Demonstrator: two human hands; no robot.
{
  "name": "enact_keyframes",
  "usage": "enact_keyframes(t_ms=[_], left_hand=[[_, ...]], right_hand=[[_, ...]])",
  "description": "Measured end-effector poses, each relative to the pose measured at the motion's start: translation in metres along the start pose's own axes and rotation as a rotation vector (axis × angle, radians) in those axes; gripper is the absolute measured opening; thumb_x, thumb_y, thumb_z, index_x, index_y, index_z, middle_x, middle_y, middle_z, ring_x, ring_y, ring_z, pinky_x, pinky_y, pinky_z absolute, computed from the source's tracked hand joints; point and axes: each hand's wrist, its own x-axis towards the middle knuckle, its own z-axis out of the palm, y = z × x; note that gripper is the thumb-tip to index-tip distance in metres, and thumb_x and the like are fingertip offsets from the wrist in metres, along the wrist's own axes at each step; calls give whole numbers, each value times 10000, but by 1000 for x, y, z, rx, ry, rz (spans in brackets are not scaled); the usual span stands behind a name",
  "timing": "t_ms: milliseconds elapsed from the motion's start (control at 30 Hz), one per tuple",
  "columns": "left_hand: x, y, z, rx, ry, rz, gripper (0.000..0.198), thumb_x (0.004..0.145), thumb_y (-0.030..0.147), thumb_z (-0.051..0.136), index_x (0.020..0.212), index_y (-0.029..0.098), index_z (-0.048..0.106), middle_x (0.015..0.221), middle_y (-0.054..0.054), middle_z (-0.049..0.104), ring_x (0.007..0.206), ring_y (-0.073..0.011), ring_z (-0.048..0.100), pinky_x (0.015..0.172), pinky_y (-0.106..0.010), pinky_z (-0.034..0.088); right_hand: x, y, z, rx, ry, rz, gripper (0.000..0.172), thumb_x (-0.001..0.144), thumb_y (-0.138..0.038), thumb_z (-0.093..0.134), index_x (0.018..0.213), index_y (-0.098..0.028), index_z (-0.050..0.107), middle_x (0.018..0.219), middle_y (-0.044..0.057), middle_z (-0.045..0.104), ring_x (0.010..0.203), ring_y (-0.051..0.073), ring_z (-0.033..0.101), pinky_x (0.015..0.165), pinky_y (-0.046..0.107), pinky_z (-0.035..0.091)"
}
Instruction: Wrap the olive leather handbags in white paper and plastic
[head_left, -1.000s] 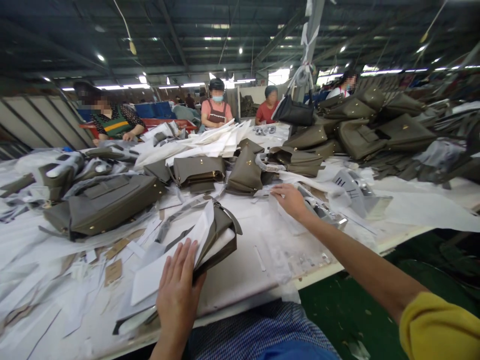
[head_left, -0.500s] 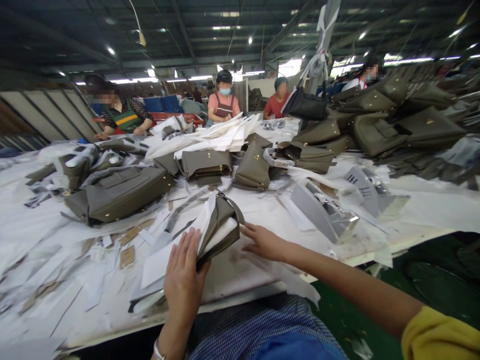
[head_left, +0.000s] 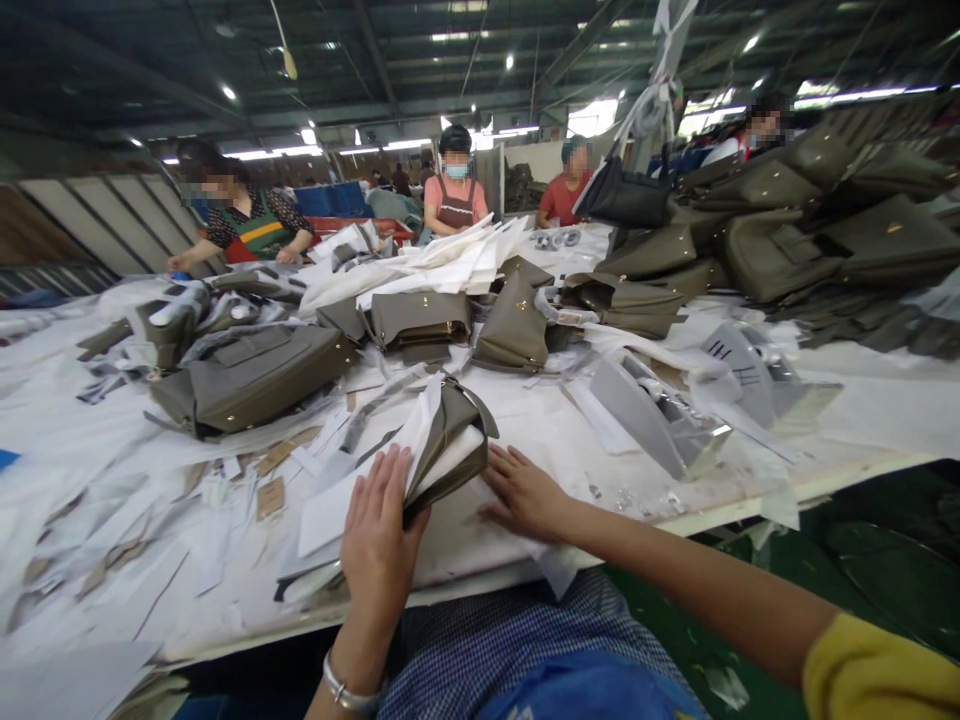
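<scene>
An olive-grey leather bag (head_left: 450, 440) lies open in front of me on the white table (head_left: 525, 420), with white paper (head_left: 352, 495) tucked in its mouth. My left hand (head_left: 379, 545) lies flat on the paper and the bag's near edge, fingers stretched out. My right hand (head_left: 525, 492) rests flat on the table just right of the bag, fingers spread, on a thin clear plastic sheet (head_left: 551, 565) that hangs over the table edge.
Several more olive bags (head_left: 255, 375) lie across the table, and a tall pile (head_left: 787, 230) fills the right. Paper scraps and brown tags (head_left: 270, 497) litter the left. A clear stand (head_left: 660, 420) sits to the right. Other people (head_left: 450, 195) work at the far side.
My right hand has drawn back from the far right of the table to beside the bag. My left hand has stayed on the paper. The view has shifted slightly.
</scene>
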Motion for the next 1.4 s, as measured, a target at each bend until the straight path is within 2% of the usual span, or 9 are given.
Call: enact_keyframes(t_ms=[167, 333, 500, 633, 733, 900, 1133, 1267, 1400], left_hand=[[-1, 1, 2, 19, -20, 16, 721, 882, 142, 577, 1530, 227, 274, 1501, -114, 471, 1418, -280, 394, 1162, -484, 339], [-1, 8, 5, 55, -36, 19, 685, 872, 133, 579, 1504, 214, 327, 1511, -106, 460, 1422, -275, 389, 1159, -491, 342], [-5, 26, 6, 109, -104, 44, 702, 859, 98, 572, 1508, 230, 338, 1541, -79, 420, 1441, -269, 356, 1167, -495, 339], [-14, 39, 19, 186, -109, 100, 649, 898, 131, 549, 1499, 288, 364, 1538, -32, 425, 1432, -255, 374, 1151, -491, 370], [-20, 45, 33, 235, -80, 127, 552, 949, 190, 512, 1477, 312, 404, 1519, -25, 453, 1408, -253, 412, 1141, -499, 379], [-27, 58, 44, 283, -46, 154, 476, 979, 268, 496, 1451, 304, 451, 1465, -55, 524, 1353, -273, 483, 1113, -513, 406], [-46, 75, 42, 265, 35, 179, 420, 996, 308, 464, 1414, 326, 500, 1431, -45, 562, 1347, -258, 488, 1127, -511, 384], [-51, 78, 45, 235, 114, 141, 384, 1012, 308, 413, 1370, 334, 549, 1398, -35, 593, 1333, -247, 504, 1144, -513, 357], [-47, 78, 42, 243, 102, 164, 386, 1009, 306, 420, 1373, 328, 548, 1380, -41, 607, 1310, -248, 528, 1118, -499, 396]], right_hand=[[21, -5, 1, -1, 142, 115, 571, 938, -462, 571, 1424, -175, 488, 1503, 197, 424, 1395, 348, 373, 1162, 609, 225], [11, -8, 7, 55, 137, -80, 550, 912, -461, 602, 1373, -167, 540, 1475, 155, 479, 1401, 333, 367, 1180, 561, 249], [4, -17, 15, 89, 245, -126, 390, 928, -277, 554, 1295, -161, 612, 1330, 151, 620, 1244, 323, 555, 1075, 523, 424], [-34, -32, -15, 141, 257, -357, 215, 951, -217, 525, 1082, -165, 687, 942, 92, 748, 845, 215, 695, 773, 332, 574], [-53, -35, -55, 186, 361, -505, 160, 930, -152, 556, 1047, -160, 664, 858, 61, 740, 768, 172, 684, 733, 276, 560], [-2, -17, -94, 205, 518, -255, 160, 946, -195, 568, 1055, -189, 685, 1013, 60, 752, 942, 173, 699, 889, 276, 532], [117, 10, -83, -62, -175, 75, 237, 940, -267, 553, 1068, -174, 730, 1127, 83, 736, 1065, 218, 670, 926, 276, 488], [145, 15, -62, -182, -312, 242, 400, 829, -418, 700, 965, -45, 751, 1050, 261, 719, 1017, 361, 674, 859, 384, 511], [153, 20, -50, -185, -399, 328, 564, 757, -609, 704, 948, -81, 762, 1043, 247, 723, 1017, 370, 665, 820, 390, 514]])
